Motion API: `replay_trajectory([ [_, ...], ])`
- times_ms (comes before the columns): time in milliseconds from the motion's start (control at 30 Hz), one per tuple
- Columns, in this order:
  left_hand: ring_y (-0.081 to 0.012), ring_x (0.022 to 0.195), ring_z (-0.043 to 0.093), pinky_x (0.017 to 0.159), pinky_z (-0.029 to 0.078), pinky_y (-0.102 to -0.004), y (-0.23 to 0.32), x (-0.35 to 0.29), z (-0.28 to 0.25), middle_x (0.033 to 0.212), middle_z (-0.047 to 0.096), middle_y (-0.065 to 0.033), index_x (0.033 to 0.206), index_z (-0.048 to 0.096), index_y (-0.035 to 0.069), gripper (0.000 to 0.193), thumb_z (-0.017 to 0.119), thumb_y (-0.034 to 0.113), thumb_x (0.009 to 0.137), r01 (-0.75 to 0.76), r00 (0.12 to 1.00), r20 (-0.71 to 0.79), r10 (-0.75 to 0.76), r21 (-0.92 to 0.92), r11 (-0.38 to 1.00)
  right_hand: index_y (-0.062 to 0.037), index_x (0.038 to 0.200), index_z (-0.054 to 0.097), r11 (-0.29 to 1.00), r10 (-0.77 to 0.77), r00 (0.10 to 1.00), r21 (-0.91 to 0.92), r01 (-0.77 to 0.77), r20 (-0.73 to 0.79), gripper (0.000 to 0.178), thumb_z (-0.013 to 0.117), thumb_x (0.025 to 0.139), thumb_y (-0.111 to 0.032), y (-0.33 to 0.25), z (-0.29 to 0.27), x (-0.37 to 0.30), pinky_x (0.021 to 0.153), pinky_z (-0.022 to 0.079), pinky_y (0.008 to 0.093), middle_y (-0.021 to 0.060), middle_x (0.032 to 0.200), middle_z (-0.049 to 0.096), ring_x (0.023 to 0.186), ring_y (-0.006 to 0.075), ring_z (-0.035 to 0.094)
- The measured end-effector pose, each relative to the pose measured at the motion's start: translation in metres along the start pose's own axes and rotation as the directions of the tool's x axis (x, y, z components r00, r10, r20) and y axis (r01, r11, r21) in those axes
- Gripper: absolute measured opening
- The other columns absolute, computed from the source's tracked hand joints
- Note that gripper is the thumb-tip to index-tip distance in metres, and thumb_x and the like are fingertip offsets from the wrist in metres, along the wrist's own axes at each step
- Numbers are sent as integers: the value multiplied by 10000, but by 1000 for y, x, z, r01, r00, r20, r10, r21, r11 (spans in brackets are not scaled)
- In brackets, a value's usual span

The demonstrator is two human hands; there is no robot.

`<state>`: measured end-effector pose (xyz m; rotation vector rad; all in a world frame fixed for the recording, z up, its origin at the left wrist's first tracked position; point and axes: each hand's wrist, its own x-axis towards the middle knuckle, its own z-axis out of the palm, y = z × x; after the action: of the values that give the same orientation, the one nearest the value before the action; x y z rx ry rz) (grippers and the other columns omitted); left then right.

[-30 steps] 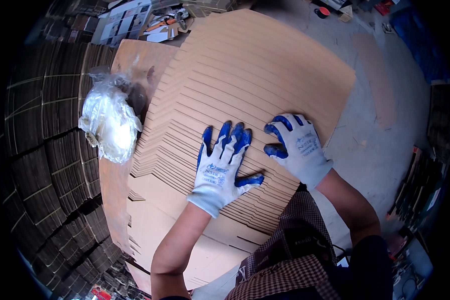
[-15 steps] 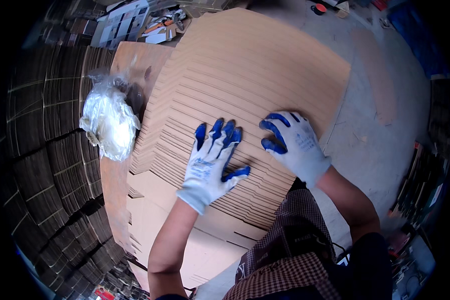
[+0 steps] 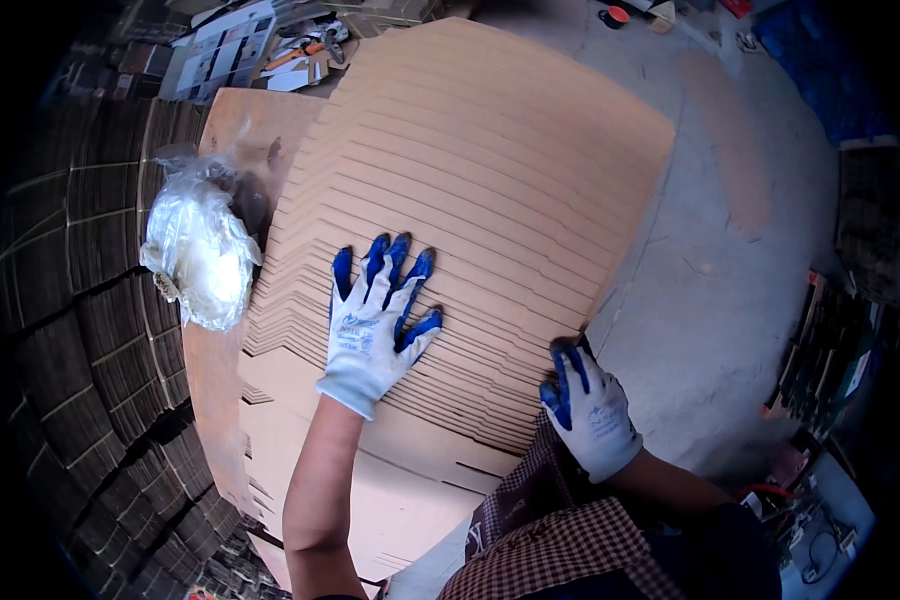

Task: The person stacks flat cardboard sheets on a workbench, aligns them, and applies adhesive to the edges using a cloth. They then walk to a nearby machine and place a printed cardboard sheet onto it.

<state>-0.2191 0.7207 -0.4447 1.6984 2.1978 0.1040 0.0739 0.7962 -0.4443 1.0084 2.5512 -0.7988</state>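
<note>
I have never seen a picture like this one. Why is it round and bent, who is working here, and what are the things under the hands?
The picture comes from a wide-angle camera worn on a person's head, looking down, so straight edges bend near the rim. There is no machine: a person works with two hands in white gloves with blue fingers. The left hand lies flat, fingers spread, on a fanned stack of brown cardboard sheets. The right hand grips the stack's near right edge, its fingers curled over it. Beside the stack, on the left, lies a crumpled clear plastic bag. Dark piles of cardboard stand further left, and a grey concrete floor is on the right.
</note>
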Motion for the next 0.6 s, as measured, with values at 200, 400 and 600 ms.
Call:
replay_trajectory([
  [200, -318, 1485, 281, 1233, 131, -531, 0, -3, 0, 1588, 348, -125, 1488, 470, 164, 669, 651, 398, 888, 8, 1000, -18, -8, -11, 1000, -64, 1244, 584, 988, -143, 986, 51, 148, -84, 478, 700, 888, -362, -1, -31, 33, 822, 540, 410, 139, 1128, 596, 963, 289, 639],
  [400, -321, 1499, 254, 1228, 84, -582, 29, -15, -9, 1608, 301, -136, 1426, 516, 58, 784, 625, 566, 839, -63, 994, 81, 69, -71, 995, -103, 1112, 608, 990, -138, 990, 43, 138, 8, 337, 705, 884, -331, -17, -34, 97, 865, 547, 419, 137, 1106, 630, 1022, 284, 653],
  [600, -260, 1510, 224, 1238, 49, -576, 53, -27, 14, 1617, 290, -80, 1545, 351, 157, 957, 557, 729, 806, -58, 980, 181, 79, -121, 991, -99, 1157, 568, 997, -68, 989, 48, 62, 130, 444, 759, 835, -338, -17, -36, 108, 878, 538, 438, 123, 1135, 625, 1046, 305, 648],
])
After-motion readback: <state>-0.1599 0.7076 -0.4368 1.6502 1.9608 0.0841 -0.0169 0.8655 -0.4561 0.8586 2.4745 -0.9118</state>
